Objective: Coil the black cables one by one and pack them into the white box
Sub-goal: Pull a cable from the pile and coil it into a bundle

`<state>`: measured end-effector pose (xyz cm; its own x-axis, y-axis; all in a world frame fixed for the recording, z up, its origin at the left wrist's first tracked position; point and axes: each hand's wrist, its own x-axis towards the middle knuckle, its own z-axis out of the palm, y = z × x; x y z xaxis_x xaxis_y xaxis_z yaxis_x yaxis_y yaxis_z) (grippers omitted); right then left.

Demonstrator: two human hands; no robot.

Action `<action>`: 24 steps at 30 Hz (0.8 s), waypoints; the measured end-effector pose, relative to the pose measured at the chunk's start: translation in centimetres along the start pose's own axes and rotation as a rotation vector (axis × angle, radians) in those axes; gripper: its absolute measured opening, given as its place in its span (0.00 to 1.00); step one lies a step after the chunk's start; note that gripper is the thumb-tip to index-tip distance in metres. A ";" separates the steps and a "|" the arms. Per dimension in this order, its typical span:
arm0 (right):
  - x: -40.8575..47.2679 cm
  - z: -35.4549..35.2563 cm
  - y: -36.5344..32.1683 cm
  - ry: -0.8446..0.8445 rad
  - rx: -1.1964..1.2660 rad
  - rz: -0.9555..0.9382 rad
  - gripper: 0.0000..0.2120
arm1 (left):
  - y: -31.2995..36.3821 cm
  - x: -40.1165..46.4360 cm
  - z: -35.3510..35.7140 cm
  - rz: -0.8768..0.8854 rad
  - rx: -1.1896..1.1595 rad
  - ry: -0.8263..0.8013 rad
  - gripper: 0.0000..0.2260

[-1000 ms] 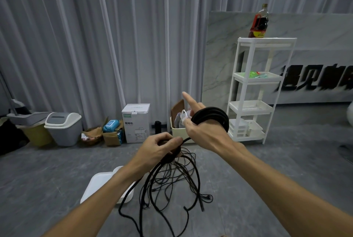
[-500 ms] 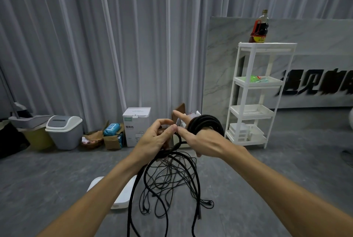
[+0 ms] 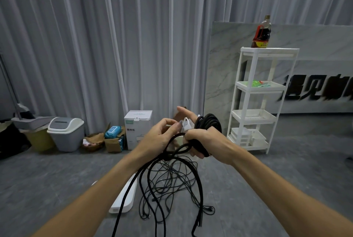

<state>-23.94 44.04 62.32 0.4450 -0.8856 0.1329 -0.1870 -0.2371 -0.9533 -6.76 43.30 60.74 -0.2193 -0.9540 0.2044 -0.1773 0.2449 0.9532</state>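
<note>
The right hand (image 3: 207,142) is curling its fingers (image 3: 196,153) round a black cable coil (image 3: 209,125). The left hand (image 3: 159,138) is pinching the loose cable beside them. More black cables (image 3: 168,183) are lying on the gray floor (image 3: 47,179) below the fingers, touching the white box (image 3: 124,198). Gray curtains (image 3: 114,36) are hanging behind. Big black letters (image 3: 315,89) on the wall are too blurry to read.
</note>
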 end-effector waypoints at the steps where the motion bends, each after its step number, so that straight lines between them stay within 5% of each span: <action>1: 0.0 0.1 0.1 0.017 0.006 0.004 0.36 | -0.4 -0.1 -0.2 0.056 0.076 0.005 0.06; 6: 0.3 0.4 1.0 0.136 0.031 0.065 0.35 | -1.7 -1.2 -1.0 0.237 0.347 -0.067 0.12; 10: 0.7 0.6 1.5 0.166 0.038 0.101 0.34 | -1.6 -1.4 -1.5 0.226 0.421 -0.162 0.05; 24: 1.2 0.4 2.0 0.294 0.134 0.118 0.27 | -3.8 -1.5 0.8 0.213 0.300 0.197 0.06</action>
<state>-23.45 42.66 60.53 0.1518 -0.9857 0.0733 -0.0973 -0.0887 -0.9913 -6.48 43.94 56.63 -0.0983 -0.8844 0.4563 -0.4261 0.4517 0.7838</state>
